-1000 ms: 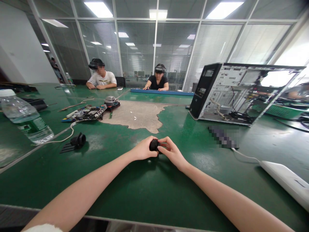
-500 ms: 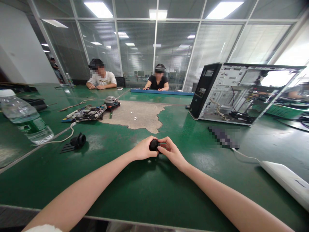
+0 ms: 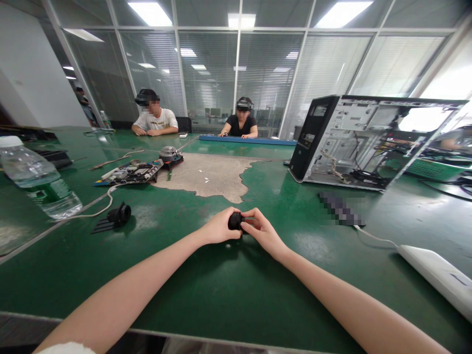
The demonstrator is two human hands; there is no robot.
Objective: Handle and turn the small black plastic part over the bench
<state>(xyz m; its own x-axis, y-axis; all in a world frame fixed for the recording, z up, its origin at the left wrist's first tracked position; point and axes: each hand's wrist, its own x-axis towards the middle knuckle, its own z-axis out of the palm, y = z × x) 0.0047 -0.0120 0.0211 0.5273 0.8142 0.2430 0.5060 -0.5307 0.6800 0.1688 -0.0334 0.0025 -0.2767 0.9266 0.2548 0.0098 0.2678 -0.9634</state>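
1. Green tabletop [image 3: 206, 295] before a glass partition [image 3: 206, 64];
2. Black part [image 3: 234, 221] between the hands, over the near tabletop; left hand [image 3: 220, 228] grips it; right hand [image 3: 262, 230] pinches its right side;
3. Bottle [image 3: 31, 164] with green label [image 3: 55, 191]; lettering illegible.

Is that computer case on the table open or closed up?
The computer case is open: no panel covers its near side, so the bare metal interior and some cables show.

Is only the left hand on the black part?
No: the left hand grips the black part from one side, and the right hand pinches it from the other.
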